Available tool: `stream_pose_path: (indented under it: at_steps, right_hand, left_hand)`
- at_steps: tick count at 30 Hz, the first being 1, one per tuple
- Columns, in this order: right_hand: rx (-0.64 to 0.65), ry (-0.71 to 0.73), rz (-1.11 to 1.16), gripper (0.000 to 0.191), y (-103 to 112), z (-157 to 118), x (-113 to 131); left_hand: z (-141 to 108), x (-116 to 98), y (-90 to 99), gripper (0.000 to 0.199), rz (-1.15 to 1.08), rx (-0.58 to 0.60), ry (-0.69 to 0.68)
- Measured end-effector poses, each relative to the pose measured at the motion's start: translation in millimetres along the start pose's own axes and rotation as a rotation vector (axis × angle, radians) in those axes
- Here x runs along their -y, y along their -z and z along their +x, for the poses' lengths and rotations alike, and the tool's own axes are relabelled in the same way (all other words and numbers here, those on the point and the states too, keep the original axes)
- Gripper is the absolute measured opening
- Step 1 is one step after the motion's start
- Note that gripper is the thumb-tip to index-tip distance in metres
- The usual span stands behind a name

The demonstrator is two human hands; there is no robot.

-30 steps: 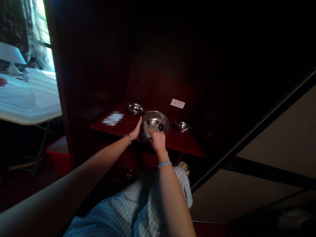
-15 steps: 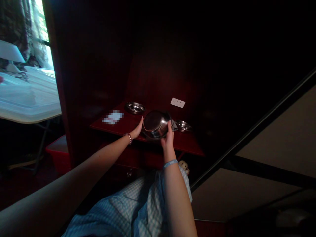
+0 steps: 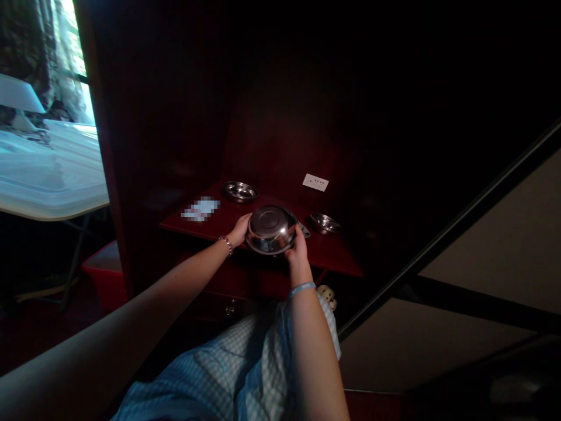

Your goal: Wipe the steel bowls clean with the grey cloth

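Observation:
A shiny steel bowl (image 3: 270, 229) is upside down between my two hands, its ringed base facing up toward me. My left hand (image 3: 240, 230) grips its left rim, the fingers partly hidden. On the opposite side my right hand (image 3: 298, 245) holds the rim, thumb along the edge. A greyish cloth (image 3: 304, 230) sticks out beyond my right fingers; whether they pinch it I cannot tell. Two more steel bowls rest on the dark red desk (image 3: 333, 255): one bowl (image 3: 239, 192) at the back left, another bowl (image 3: 325, 223) right of my hands.
A blurred-out pale item (image 3: 200, 209) lies on the desk's left part. A white socket plate (image 3: 315, 182) is on the back wall. Below the desk is a drawer with a metal knob (image 3: 230, 306). Further left are a red bin (image 3: 103, 275) and a pale table (image 3: 52, 175).
The held bowl has tipped and come slightly lower and left, so its base now faces me more. My left fingers have closed round the rim. The cloth end has shifted left.

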State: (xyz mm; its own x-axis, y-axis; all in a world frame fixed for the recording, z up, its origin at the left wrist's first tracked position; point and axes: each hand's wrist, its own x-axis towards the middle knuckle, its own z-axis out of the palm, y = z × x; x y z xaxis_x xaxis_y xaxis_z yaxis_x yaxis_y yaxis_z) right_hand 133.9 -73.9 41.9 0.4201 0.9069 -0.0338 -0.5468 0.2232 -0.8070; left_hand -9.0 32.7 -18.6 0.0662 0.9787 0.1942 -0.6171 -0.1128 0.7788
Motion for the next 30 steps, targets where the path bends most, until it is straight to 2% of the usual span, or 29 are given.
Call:
stream_pose_path:
  at_steps: [3,7,11,16,19,25,30]
  right_hand:
    - [-0.117,-0.067,-0.006,0.013,-0.7,-0.2,-0.5]
    - [-0.201,-0.011,-0.078,0.014,-2.6,-0.5,-0.3]
    - [-0.223,0.039,-0.182,0.02,-0.6,5.2,-4.3]
    - [-0.316,0.105,-0.264,0.018,7.3,15.8,-8.9]
    - [-0.333,0.133,-0.287,0.016,10.1,20.1,-11.2]
    - [-0.308,0.247,-0.36,0.013,9.7,25.1,-19.1]
    - [-0.286,0.313,-0.444,0.011,11.0,25.8,-22.5]
  left_hand:
    - [-0.5,-3.0,-0.1,0.025,-0.004,-0.022,0.048]
    - [-2.3,-6.2,-2.4,0.027,0.005,-0.071,0.072]
    - [-3.6,-5.9,-5.2,0.027,0.03,-0.064,0.041]
    - [-5.0,-1.9,-7.9,0.025,0.164,-0.024,-0.039]
    - [-3.2,0.2,-6.5,0.023,0.175,-0.025,-0.051]
    - [3.4,3.6,-2.5,0.02,0.164,-0.137,-0.046]
    - [3.9,5.4,-3.2,0.017,0.175,-0.175,-0.07]
